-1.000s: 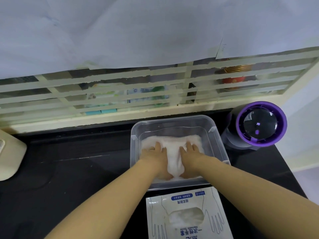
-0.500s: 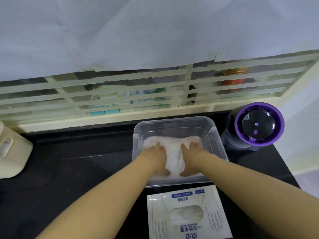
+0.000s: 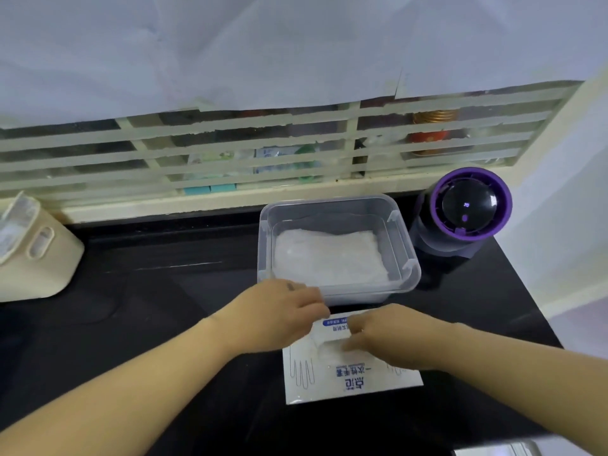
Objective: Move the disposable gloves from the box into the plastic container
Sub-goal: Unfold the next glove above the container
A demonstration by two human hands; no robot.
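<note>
Black countertop (image 3: 164,307) beneath taped window (image 3: 230,149); left hand (image 3: 279,312) and right hand (image 3: 388,337) touch box (image 3: 355,383), grips indiscernible through blur.

- The clear plastic container (image 3: 399,238) sits on the black counter (image 3: 181,307), with a flat white wad of gloves (image 3: 329,258) inside it.
- The glove box (image 3: 355,380) lies flat just in front of the container.
- My left hand (image 3: 279,312) is at the box corner nearest the container's front wall.
- My right hand (image 3: 388,337) lies on the box, fingers bent at its opening; blur hides any grip.
- A purple-rimmed round device (image 3: 467,209) stands right of the container, and a cream appliance (image 3: 36,255) well to its left.
</note>
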